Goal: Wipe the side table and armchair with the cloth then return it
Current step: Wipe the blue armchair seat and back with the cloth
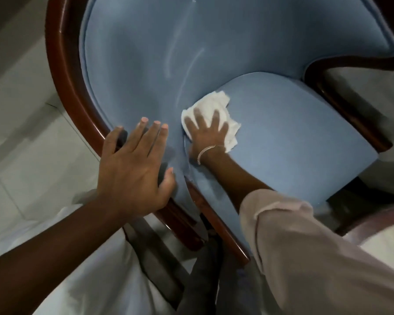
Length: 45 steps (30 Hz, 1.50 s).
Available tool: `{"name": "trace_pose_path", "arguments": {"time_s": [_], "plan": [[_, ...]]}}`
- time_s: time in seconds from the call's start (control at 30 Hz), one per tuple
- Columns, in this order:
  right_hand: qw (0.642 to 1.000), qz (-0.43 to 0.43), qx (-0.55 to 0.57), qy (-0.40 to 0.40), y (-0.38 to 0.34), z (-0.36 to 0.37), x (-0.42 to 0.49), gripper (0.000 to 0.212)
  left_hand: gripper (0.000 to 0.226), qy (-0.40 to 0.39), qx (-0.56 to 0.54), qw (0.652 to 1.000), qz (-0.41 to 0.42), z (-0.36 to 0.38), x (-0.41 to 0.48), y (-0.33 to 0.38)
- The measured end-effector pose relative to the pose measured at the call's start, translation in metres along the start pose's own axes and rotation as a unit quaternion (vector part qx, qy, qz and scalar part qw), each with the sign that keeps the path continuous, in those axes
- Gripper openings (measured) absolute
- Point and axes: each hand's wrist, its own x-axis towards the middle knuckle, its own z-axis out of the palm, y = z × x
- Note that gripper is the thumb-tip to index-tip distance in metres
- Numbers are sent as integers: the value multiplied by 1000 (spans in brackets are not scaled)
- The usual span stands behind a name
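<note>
- On the seat's left edge: right hand [205,130], fingers spread flat, presses the cloth [214,105] without gripping it; it may bunch or slip free.
- Left hand [132,169], open and empty, braces the armchair [282,133]; chair may shift.

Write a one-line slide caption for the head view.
Right hand presses a white cloth onto the blue armchair seat while the left hand braces its side.
</note>
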Motion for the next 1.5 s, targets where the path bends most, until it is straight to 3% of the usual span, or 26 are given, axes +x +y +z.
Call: {"name": "trace_pose_path", "arguments": {"time_s": [0.13,0.23,0.3,0.37,0.4,0.47,0.53,0.6,0.67,0.73,0.77,0.87,0.93,1.0,1.07,1.13,1.2,1.23,1.27,1.3,1.33,1.4,1.5], "plan": [[997,-70,-13,-3,-1,19,-65,82,74,1,5,1000,10,-2,-1,0],[987,-146,-59,2,28,36,-125,62,74,-2,12,1000,13,-4,-2,1],[973,-200,-105,-37,47,42,-150,55,74,-11,20,1000,13,-6,-1,0],[987,-138,-70,-38,63,42,-165,53,75,-19,13,1000,14,-6,-2,1],[997,-59,-13,-36,69,39,-171,56,75,-29,12,999,15,-5,-3,3],[994,75,70,-28,59,20,-172,68,76,-10,11,1000,5,-4,-2,-1],[979,142,143,17,41,19,-151,78,76,-4,6,1000,14,-10,-1,-1],[923,139,356,38,3,-29,-115,72,76,27,21,999,36,-34,22,-18],[817,133,559,-54,-17,-57,-82,54,76,42,22,998,30,-35,32,-24],[720,159,674,-50,-46,-99,-55,47,76,63,26,996,54,-56,58,-60],[708,167,682,-71,-47,-96,-56,47,76,45,23,997,54,-52,58,-57],[716,219,659,-69,-56,-92,-57,34,75,41,21,998,51,-44,53,-53],[703,277,647,-96,-49,-93,-74,64,74,9,-14,997,75,-31,35,-41],[687,304,651,-107,-34,-79,-89,72,76,-23,-47,992,115,-19,14,-32],[666,243,689,-151,-13,-55,-103,50,78,-31,-61,983,173,-16,7,-39],[643,206,720,-158,-23,-49,-89,51,76,-22,-34,976,213,-24,44,-95],[626,197,745,-120,-44,-55,-58,47,74,9,-14,966,259,-40,103,-149],[640,183,740,-98,-56,-66,-40,52,74,16,-4,959,283,-50,132,-167],[676,164,715,-67,-69,-82,-23,63,75,19,2,952,306,-58,157,-178],[712,150,686,-10,-81,-98,-7,71,75,29,5,945,325,-66,181,-184],[718,142,677,73,-96,-118,11,74,77,43,6,940,338,-72,205,-190],[694,105,680,212,-128,-156,43,72,80,66,-6,937,344,-86,248,-194],[715,168,565,376,-150,-195,98,65,82,92,-30,929,357,-93,279,-191]]}}
